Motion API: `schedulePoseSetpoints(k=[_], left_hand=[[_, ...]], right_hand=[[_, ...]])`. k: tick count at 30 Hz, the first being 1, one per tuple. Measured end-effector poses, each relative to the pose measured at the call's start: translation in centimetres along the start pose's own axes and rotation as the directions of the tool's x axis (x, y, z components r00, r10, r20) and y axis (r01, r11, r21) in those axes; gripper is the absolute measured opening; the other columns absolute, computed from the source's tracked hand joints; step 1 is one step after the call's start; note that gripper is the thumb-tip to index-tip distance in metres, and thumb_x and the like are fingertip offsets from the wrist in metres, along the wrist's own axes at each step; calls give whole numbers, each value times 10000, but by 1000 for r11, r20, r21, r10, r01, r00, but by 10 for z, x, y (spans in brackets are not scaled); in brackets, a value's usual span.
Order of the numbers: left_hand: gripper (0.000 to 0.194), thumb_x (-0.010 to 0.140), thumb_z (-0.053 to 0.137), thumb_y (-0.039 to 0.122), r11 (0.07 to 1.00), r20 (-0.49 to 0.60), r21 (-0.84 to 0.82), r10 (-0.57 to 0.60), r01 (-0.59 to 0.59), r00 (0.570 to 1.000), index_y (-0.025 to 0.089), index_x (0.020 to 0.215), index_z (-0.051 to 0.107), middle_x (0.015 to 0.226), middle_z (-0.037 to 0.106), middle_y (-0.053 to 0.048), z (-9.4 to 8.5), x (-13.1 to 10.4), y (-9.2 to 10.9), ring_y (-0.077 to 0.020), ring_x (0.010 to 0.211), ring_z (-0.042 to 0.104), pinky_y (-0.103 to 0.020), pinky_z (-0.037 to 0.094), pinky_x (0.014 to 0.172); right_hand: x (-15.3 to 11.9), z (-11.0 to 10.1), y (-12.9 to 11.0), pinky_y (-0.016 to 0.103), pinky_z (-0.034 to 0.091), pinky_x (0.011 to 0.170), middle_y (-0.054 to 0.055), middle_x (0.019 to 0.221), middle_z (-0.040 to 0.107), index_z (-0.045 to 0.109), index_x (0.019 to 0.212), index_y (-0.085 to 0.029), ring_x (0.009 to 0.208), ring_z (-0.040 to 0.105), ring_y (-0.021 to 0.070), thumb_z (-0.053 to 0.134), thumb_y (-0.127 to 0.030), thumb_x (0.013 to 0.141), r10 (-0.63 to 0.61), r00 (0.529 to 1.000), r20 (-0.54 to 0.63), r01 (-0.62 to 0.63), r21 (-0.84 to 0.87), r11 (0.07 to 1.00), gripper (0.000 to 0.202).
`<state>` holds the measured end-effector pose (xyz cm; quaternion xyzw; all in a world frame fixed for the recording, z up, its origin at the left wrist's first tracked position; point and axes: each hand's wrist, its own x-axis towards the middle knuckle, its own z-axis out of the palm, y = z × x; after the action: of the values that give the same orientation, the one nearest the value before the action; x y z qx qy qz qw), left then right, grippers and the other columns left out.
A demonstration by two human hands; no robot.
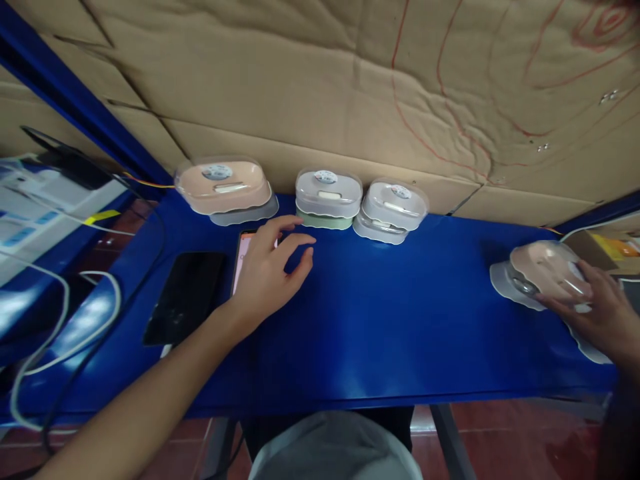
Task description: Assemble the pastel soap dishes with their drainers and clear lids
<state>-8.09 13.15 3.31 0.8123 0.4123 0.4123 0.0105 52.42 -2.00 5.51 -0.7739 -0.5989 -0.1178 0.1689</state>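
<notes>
While our right hand (603, 311) pinches the clear-lidded peach box (543, 265) between thumb and fingers at the right end of the blue table (380, 327), we do well to grip lightly and evenly, since its smooth plastic could slip. Blur hides whether it touches the pale grey-based box (503, 285) underneath, so slow, level handling seems safest. Our left hand (266, 275), empty with fingers loosely spread and curved, is over the smartphone (241, 259); we cannot tell whether they touch.
</notes>
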Motion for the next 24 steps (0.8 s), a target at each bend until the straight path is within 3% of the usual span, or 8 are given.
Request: schedulePoseSetpoints(k=[6,11,15,19,24], left_hand=[[131,1014,641,165,999,11,23,42,-42,999,227,1103,716,1345,670,-113,2,0,1,-264,1181,693,-449,578,992],[128,1011,642,141,997,9,17,79,-79,997,211,1091,715,1332,677,-118,2,-2,3,-251,1143,701,-436,589,973],[135,1009,639,149,997,48,-15,70,-70,996,217,1100,710,1353,665,-117,3,-3,3,-256,1147,698,-454,610,980],[123,1013,638,154,997,80,-20,79,-77,994,206,1098,712,1344,671,-121,3,-3,3,-247,1117,710,-445,623,975],[133,1015,633,160,995,113,-6,99,-99,989,213,1102,718,1340,686,-121,3,-6,5,-256,1136,717,-447,623,978]], right_hand=[[29,17,-63,485,347,1296,190,1665,468,413,1661,-322,1587,425,340,683,-705,908,-80,993,90,72,91,993,886],[72,32,-115,463,311,1318,208,1658,470,470,1620,-229,1601,391,329,687,-670,934,-269,953,137,237,213,948,844],[108,40,-135,451,340,1301,182,1631,514,500,1597,-221,1536,478,322,708,-639,945,-331,915,231,268,265,926,802],[131,40,-140,454,358,1287,157,1618,551,520,1588,-215,1496,521,332,754,-626,915,-320,889,329,201,348,916,823],[133,33,-150,376,528,1117,173,1534,622,536,1574,-197,1327,654,292,793,-573,899,-188,919,347,32,410,911,814]])
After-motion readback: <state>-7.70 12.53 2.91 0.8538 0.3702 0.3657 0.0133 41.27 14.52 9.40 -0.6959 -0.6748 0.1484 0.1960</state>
